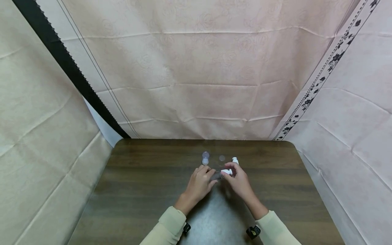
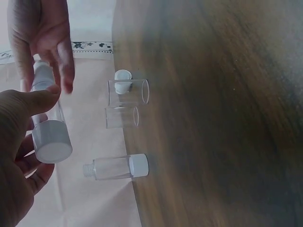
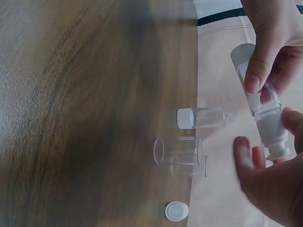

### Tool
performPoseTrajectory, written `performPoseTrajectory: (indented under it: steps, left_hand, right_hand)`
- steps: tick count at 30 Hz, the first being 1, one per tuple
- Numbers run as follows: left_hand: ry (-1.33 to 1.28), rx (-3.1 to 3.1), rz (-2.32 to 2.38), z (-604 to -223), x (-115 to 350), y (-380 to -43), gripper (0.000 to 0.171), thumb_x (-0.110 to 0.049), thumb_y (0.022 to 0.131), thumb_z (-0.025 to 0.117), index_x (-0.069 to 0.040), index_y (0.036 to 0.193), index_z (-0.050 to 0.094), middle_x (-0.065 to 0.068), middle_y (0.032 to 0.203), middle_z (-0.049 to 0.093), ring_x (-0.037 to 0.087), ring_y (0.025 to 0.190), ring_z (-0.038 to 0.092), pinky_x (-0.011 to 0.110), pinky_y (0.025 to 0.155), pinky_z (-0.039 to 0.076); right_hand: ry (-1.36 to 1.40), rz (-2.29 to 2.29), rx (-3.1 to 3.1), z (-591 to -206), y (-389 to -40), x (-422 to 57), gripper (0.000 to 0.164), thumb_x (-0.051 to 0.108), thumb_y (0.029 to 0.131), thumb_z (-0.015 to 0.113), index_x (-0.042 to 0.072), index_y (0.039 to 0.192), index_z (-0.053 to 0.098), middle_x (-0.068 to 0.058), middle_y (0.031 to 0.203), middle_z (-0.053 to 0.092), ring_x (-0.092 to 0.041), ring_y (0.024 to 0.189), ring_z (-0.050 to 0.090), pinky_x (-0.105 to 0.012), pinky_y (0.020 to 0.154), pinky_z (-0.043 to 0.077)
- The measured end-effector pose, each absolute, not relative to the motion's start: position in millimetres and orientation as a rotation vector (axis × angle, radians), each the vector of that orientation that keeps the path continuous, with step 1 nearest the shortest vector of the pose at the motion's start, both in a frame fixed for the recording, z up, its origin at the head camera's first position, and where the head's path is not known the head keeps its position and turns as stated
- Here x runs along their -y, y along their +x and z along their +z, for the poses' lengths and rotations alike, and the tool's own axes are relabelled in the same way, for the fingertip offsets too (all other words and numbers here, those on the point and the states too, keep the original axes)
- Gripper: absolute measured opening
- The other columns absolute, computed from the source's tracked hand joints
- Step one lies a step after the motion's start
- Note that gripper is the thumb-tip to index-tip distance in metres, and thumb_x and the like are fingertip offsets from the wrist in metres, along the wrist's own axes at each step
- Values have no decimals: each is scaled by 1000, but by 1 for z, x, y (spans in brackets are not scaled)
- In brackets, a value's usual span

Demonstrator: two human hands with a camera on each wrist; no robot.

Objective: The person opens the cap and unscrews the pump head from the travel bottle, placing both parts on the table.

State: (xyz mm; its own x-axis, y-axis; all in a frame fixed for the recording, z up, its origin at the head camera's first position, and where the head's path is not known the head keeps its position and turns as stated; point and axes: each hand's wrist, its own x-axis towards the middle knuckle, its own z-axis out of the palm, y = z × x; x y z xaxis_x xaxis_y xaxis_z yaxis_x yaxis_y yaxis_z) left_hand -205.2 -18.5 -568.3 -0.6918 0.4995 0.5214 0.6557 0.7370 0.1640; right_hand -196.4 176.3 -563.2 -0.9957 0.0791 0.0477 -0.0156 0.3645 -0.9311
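Observation:
My left hand (image 1: 200,182) grips the clear body of a small pump bottle (image 2: 51,127) with a white base, holding it tilted above the table. The bottle's white pump top (image 3: 272,128) points toward my right hand (image 1: 238,180). Around that top, the right hand's fingers are spread; in the right wrist view one digit is at the collar while another stands apart from it. On the table beyond the hands stand a second clear bottle (image 2: 113,167) with a white base, two clear cylindrical caps (image 3: 178,151) and a loose white pump top (image 3: 177,211).
The brown wooden table (image 1: 137,190) has rounded far corners. Pale cloth (image 1: 196,102) hangs behind its far edge, and more cloth hangs at both sides. The standing bottle and caps are near that far edge, just past the hands.

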Motion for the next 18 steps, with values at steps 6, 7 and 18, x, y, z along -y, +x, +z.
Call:
performPoseTrajectory:
  steps: [6,7,18]
  left_hand:
    - [-875,2486,-466,-569,19,-204,37,-36,84,87,-13,110,77,-1,100,69,14,89,61,29,75,53]
    - [-874,2488,-467,-569,20,-204,37,-36,84,87,-13,111,77,-1,100,69,14,89,61,29,75,53]
    - [-866,2527,-482,-569,19,-203,37,-35,85,87,-12,113,77,-1,101,68,14,89,61,30,78,54]
  right_hand:
    - [-77,1660,2583,-562,-195,-180,32,10,86,84,6,113,68,-13,99,70,-15,87,61,-19,71,51]
    - [-61,1666,2582,-561,-194,-180,30,9,86,84,5,112,68,-13,99,70,-15,88,62,-19,71,51]
    - [-7,1756,2499,-561,-191,-178,27,4,84,85,2,104,67,-15,106,65,-15,90,58,-17,73,48]
